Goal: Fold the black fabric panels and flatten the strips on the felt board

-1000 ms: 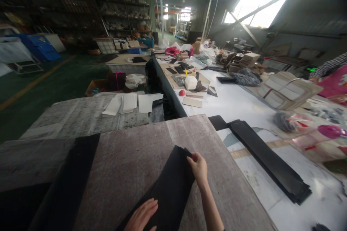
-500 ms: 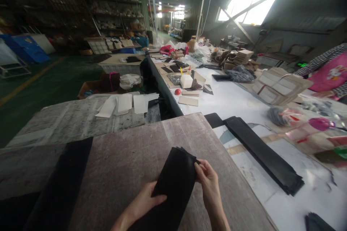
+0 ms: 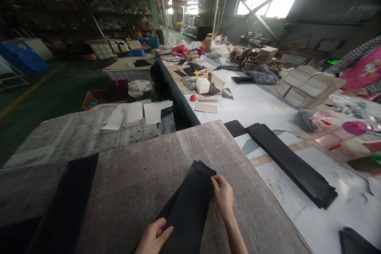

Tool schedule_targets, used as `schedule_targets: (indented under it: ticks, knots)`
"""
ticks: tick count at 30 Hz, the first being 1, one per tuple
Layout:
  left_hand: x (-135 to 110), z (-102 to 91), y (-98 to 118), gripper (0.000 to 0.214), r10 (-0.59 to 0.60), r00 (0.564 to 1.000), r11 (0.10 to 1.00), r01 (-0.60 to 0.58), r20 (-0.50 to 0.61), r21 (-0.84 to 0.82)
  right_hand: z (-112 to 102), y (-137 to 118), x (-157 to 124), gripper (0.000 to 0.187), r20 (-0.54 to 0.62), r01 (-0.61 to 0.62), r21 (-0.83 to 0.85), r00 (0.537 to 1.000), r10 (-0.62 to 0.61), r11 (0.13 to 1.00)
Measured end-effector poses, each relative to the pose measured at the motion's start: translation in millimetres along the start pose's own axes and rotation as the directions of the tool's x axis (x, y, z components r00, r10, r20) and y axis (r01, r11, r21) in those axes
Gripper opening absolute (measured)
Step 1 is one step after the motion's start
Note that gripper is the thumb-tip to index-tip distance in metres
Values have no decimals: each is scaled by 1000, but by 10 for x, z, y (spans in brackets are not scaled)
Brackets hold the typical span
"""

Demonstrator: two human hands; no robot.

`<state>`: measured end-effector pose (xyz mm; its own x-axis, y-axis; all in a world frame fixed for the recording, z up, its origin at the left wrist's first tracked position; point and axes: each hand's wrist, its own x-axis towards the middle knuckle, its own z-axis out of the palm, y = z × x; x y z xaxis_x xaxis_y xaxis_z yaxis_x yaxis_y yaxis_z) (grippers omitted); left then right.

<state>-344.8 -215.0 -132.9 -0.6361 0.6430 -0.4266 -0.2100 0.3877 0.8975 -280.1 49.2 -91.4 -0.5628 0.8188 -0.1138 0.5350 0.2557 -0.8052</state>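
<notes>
A stack of long black strips [image 3: 187, 206] lies on the worn brown board [image 3: 143, 174] in front of me. My right hand [image 3: 223, 196] pinches the stack's right edge near its far end, fingers closed on it. Lower down, my left hand [image 3: 153, 238] holds the left edge with the thumb on top. A single black strip [image 3: 68, 202] lies on the board to the left.
Another long pile of black strips [image 3: 291, 164] lies on the white table [image 3: 256, 107] to the right. White sheets [image 3: 133, 113] rest on a grey board beyond. A white block [image 3: 203, 85], a red ball [image 3: 193, 97], card stacks [image 3: 306, 87] and bags clutter the table. A person's checked sleeve [image 3: 357, 61] shows at far right.
The stack was lifted and gripped in both hands half a second ago; now it lies flatter and longer on the board, with my left hand lower down its edge.
</notes>
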Motion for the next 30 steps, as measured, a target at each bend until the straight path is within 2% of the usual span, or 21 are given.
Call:
schedule_targets:
  ticks: [5, 11, 18, 25, 30]
  knots:
    - [59, 20, -80, 60, -22, 998, 998, 26, -52, 66, 20, -67, 33, 27, -21, -95, -160, 995, 93, 983]
    - [98, 51, -214, 64, -58, 995, 992, 66, -75, 109, 47, -87, 37, 24, -38, -120, -256, 993, 114, 959]
    - [138, 17, -302, 51, -32, 995, 961, 57, -95, 272, 52, -98, 21, 19, -48, -92, -308, 996, 81, 947]
    - [163, 43, -425, 40, 18, 991, 947, 25, -131, 320, 42, -99, 9, 17, -58, -95, -311, 995, 81, 946]
    - [140, 62, -408, 39, 37, 987, 944, 18, -157, 330, 28, -143, 24, 16, -44, -120, -327, 993, 112, 937]
